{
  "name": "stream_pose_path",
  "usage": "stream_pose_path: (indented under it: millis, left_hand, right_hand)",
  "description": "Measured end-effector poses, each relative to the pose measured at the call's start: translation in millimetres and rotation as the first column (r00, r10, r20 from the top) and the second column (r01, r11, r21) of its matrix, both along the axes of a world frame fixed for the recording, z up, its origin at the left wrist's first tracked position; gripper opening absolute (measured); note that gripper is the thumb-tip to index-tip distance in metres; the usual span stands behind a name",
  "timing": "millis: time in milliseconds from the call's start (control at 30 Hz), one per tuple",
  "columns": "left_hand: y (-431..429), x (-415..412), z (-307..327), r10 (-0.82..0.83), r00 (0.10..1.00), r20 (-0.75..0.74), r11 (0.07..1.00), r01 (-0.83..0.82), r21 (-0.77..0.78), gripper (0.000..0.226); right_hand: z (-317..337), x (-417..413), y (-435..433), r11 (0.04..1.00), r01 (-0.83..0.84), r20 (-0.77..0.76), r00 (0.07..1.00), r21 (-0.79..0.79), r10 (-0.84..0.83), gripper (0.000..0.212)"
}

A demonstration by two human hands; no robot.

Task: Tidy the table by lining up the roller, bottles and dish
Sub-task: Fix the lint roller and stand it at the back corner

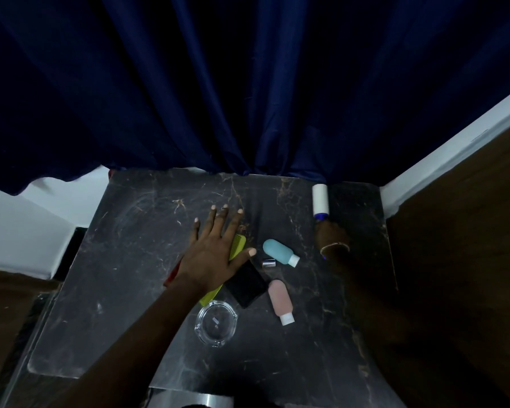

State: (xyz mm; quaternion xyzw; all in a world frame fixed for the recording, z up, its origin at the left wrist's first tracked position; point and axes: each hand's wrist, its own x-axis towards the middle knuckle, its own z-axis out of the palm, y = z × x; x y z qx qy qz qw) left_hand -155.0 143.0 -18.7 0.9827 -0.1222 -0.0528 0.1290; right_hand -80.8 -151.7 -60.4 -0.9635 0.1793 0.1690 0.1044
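Observation:
A white lint roller [320,199] with a blue collar lies at the table's far right, and my right hand [332,235] is closed around its handle. My left hand [215,248] lies flat with fingers spread over a yellow-green comb [236,245] near the middle. A blue bottle [278,251] with a white cap lies to the right of that hand. A pink bottle [281,300] lies nearer me, its white cap pointing toward me. The clear glass dish [216,323] sits in front of my left wrist.
The dark marble table [124,275] backs onto a navy curtain [248,98]. A black flat case [246,283] lies between the comb and the pink bottle. A small silver cap [268,263] lies beside the blue bottle. Something red [173,273] peeks out under my left wrist.

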Motion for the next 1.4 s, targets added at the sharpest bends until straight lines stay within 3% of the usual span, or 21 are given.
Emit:
stream_pose_path:
  millis: [200,367,467,567,667,733,800,900,1033,1267,1400]
  left_hand:
    - [2.0,-8.5,2.4,0.016,1.0,-0.005,1.0,-0.016,-0.015,0.087]
    - [9.3,-15.8,2.3,0.007,1.0,0.009,0.999,-0.007,-0.035,0.086]
    - [18.6,-16.2,3.9,0.0,1.0,0.01,0.999,0.0,-0.045,0.084]
    - [26.9,-16.8,4.1,-0.037,0.999,-0.001,0.999,0.037,-0.028,0.084]
    - [31.8,-16.5,2.7,-0.086,0.996,-0.031,0.996,0.085,-0.028,0.081]
    - [32.8,-17.0,3.3,-0.111,0.993,-0.034,0.992,0.109,-0.063,0.078]
    - [30.6,-15.1,4.5,-0.139,0.99,-0.023,0.987,0.137,-0.09,0.077]
    - [22.6,-6.4,8.0,-0.206,0.978,0.031,0.973,0.209,-0.103,0.077]
    - [-2.5,16.3,20.6,-0.282,0.959,0.026,0.947,0.282,-0.156,0.076]
    - [-71.2,67.3,35.9,-0.391,0.919,0.043,0.867,0.384,-0.319,0.071]
    - [-112.9,86.4,27.2,-0.405,0.913,-0.059,0.843,0.348,-0.41,0.062]
  right_hand:
    - [5.3,-2.0,39.5,0.982,-0.005,-0.044,0.999,0.19,0.014,0.041]
    - [8.6,-1.6,51.9,0.916,0.108,-0.01,0.994,0.386,-0.113,0.044]
    - [15.1,-2.1,51.6,0.829,0.207,0.035,0.964,0.52,-0.262,0.039]
    - [27.5,-5.7,47.6,0.663,0.354,-0.078,0.909,0.66,-0.408,0.039]
    - [45.1,-14.9,47.1,0.355,0.429,-0.185,0.814,0.831,-0.55,0.03]
    - [56.0,-24.1,48.0,0.212,0.431,-0.231,0.765,0.877,-0.601,0.026]
    - [64.8,-33.8,44.7,0.124,0.414,-0.25,0.734,0.902,-0.631,0.03]
    - [75.1,-48.4,38.8,0.074,0.366,-0.233,0.723,0.928,-0.65,0.038]
    - [98.1,-65.5,30.9,0.165,0.304,-0.151,0.79,0.938,-0.595,0.041]
    - [138.7,-66.9,-0.7,0.515,0.164,0.053,0.924,0.841,-0.38,0.023]
    - [145.4,-41.4,-18.8,0.668,0.028,0.214,0.937,0.743,-0.277,0.024]
